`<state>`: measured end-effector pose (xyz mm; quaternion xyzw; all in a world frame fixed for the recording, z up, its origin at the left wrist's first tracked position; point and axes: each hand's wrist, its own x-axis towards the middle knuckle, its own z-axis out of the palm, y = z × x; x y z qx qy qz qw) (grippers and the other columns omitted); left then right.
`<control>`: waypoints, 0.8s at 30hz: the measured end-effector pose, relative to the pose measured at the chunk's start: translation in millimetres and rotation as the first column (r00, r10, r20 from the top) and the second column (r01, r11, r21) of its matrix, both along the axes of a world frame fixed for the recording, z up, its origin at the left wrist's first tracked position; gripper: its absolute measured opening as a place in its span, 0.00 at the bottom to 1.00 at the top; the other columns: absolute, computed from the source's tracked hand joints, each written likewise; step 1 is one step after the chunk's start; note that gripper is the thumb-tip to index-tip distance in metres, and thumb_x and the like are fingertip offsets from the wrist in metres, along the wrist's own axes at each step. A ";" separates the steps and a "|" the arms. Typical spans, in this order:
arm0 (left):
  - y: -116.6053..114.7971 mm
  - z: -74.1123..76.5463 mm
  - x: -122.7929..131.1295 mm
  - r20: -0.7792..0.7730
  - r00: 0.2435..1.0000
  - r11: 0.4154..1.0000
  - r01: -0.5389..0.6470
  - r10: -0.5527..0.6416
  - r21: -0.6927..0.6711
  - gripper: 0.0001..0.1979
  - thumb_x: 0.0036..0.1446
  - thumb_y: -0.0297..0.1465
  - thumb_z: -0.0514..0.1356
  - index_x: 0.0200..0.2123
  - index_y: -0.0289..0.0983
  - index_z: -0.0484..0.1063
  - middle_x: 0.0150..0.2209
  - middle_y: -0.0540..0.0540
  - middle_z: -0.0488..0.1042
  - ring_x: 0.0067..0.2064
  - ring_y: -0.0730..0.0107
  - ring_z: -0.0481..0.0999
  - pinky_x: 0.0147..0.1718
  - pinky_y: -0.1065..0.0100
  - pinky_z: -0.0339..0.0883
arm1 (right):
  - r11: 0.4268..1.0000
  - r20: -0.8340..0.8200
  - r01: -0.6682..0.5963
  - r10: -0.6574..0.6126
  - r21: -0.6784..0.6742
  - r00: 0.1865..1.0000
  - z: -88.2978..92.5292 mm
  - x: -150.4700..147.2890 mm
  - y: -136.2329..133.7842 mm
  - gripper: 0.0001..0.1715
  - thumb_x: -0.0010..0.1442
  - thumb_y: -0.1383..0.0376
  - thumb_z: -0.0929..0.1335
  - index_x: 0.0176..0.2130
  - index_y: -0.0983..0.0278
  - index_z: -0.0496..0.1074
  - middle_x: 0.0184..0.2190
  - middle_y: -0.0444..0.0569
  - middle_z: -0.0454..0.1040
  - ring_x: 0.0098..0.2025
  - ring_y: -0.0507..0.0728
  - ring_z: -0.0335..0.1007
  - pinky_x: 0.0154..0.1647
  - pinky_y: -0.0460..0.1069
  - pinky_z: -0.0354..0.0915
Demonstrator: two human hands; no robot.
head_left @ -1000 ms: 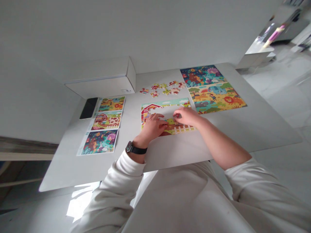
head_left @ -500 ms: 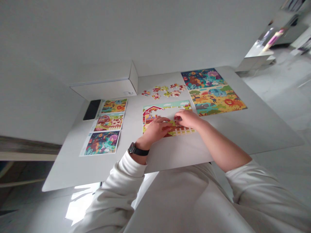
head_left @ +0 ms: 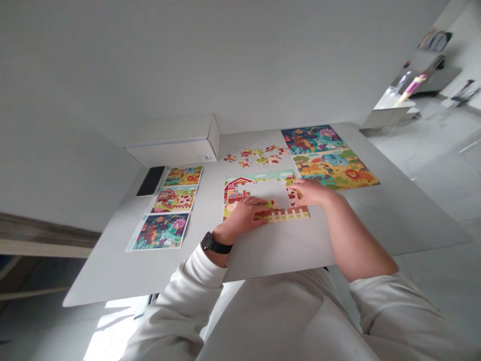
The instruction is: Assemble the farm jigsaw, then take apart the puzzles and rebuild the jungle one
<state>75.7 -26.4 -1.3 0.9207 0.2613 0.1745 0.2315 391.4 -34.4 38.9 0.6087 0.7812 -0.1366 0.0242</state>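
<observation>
A partly assembled farm jigsaw puzzle (head_left: 259, 175) lies in front of me, with a red barn at left, a fence along the bottom and a bare gap in its middle. My left hand (head_left: 250, 215) rests on its lower left part, fingers stretched out and holding nothing. At the right side of the gap, my right hand (head_left: 310, 191) has its bent fingers on a puzzle piece (head_left: 293, 196) with a brown-spotted white pattern; the fingertips partly hide it. Several loose puzzle pieces (head_left: 262, 161) are scattered behind the puzzle.
Two finished puzzles, a dark one (head_left: 311, 139) and a yellow savanna one (head_left: 334, 168), lie at right. Three picture cards (head_left: 175, 199) run down the left side, beside a black phone (head_left: 151, 181). A white box (head_left: 173, 150) stands at the back of the grey table (head_left: 158, 278).
My right hand has moved from inside the gap to the puzzle's right side, where a spotted piece now shows under its fingers. My left hand stays on the puzzle. The whole view has shifted slightly.
</observation>
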 end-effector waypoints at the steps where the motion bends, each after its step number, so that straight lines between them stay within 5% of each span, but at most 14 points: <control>1: -0.4 0.6 0.0 -0.014 1.000 1.000 0.001 -0.001 0.009 0.17 0.61 0.36 0.73 0.54 0.46 0.85 0.61 0.41 0.80 0.60 0.49 0.78 0.66 0.46 0.68 | 1.000 0.011 -0.005 0.005 0.004 1.000 -0.6 -2.4 -1.2 0.36 0.50 0.56 0.84 0.57 0.55 0.82 0.62 0.56 0.78 0.63 0.71 0.75 0.63 0.58 0.69; 14: 14.1 6.4 -22.4 -0.019 1.000 0.999 0.012 -0.011 0.044 0.17 0.63 0.37 0.72 0.55 0.48 0.84 0.59 0.41 0.81 0.58 0.52 0.81 0.65 0.51 0.70 | 0.999 -0.056 0.039 -0.038 0.017 0.998 -13.7 -17.8 6.9 0.46 0.54 0.55 0.82 0.68 0.54 0.75 0.74 0.58 0.66 0.73 0.74 0.65 0.74 0.65 0.61; 18: 21.7 12.1 -22.8 0.008 1.000 0.998 -0.023 0.023 0.058 0.13 0.68 0.34 0.66 0.54 0.45 0.84 0.57 0.42 0.82 0.56 0.55 0.82 0.62 0.53 0.73 | 0.992 -0.173 0.062 -0.042 0.114 0.984 -19.5 -12.9 11.7 0.36 0.58 0.57 0.80 0.64 0.56 0.78 0.69 0.57 0.73 0.69 0.70 0.70 0.71 0.61 0.66; 24: 50.5 28.8 -32.7 0.143 0.958 0.958 -0.266 0.249 0.111 0.11 0.68 0.30 0.62 0.49 0.41 0.83 0.50 0.42 0.84 0.53 0.58 0.83 0.57 0.57 0.76 | 0.956 -0.229 0.200 -0.150 0.216 0.962 -26.1 -7.3 17.6 0.22 0.65 0.58 0.75 0.57 0.59 0.82 0.58 0.57 0.80 0.60 0.67 0.78 0.64 0.59 0.71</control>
